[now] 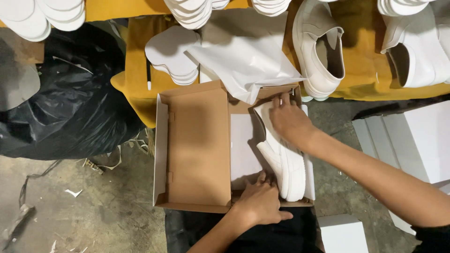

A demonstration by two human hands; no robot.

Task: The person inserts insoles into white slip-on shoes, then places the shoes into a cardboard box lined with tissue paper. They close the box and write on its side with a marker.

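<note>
Counter point(136, 89) ahead of me, draped in mustard-yellow cloth. On it: stacks of white insoles point(173, 58), more stacks along the far edge point(192, 11), a sheet of white tissue paper point(243, 61), two white shoes point(318, 47) point(417, 51). Concrete floor point(103, 211) below carries a black plastic bag point(61, 103), paper scraps point(72, 192), flat white boxes point(412, 136).
</note>
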